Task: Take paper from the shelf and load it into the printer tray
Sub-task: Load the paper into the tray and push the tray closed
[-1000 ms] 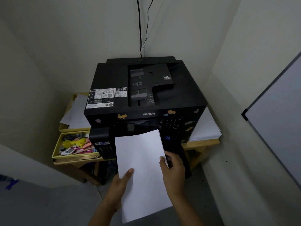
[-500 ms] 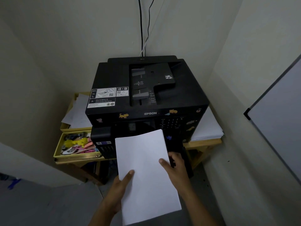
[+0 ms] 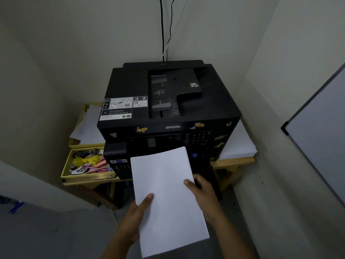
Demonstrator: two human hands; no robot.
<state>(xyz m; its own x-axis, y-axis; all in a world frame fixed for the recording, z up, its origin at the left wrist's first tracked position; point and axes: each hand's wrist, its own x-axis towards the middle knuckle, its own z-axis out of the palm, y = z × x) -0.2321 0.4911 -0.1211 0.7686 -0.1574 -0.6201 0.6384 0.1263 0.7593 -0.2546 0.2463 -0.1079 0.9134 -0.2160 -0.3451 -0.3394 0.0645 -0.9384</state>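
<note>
Crowding a wooden table, black printer.

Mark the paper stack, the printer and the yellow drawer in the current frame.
paper stack [image 3: 168, 193], head view, middle of the top sheet, held between both hands.
printer [image 3: 130, 85], head view, bare left part of its black lid.
yellow drawer [image 3: 65, 166], head view, its left wall.

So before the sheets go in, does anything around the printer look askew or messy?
Yes. The loose papers in the yellow tray left of the printer lie crooked and overhang its edge. The paper stack on the right juts past the table. The held sheets look flat and undamaged.
</note>
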